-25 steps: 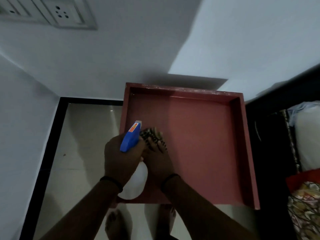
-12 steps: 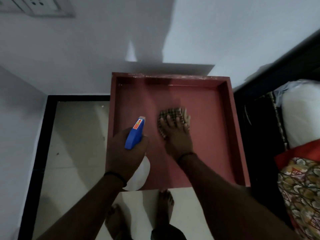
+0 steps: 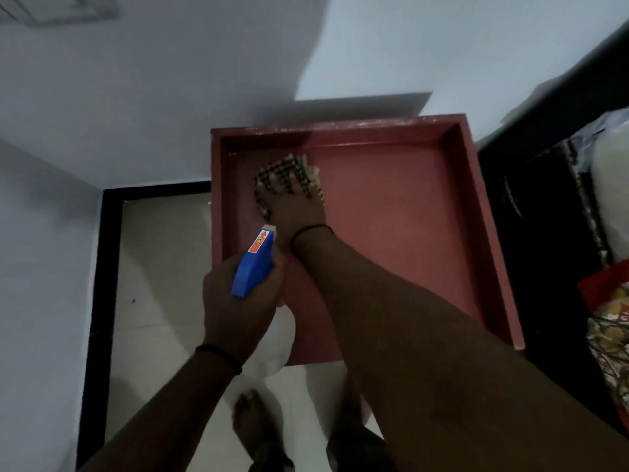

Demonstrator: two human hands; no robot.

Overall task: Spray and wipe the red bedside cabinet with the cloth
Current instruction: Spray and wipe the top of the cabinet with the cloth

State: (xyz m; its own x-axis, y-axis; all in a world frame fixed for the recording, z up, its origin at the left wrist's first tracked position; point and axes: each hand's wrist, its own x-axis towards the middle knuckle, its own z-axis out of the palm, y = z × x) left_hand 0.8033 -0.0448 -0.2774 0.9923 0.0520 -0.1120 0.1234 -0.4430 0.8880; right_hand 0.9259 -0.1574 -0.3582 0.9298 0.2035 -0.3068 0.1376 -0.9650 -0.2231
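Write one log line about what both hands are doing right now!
step: wipe | left hand: grips spray bottle | right hand: presses checked cloth flat on red cabinet top, back-left area

Grey wall switch plate at upper left; pale glossy floor tiles edged by a black border below — white pillow and red floral bedding at right edge.
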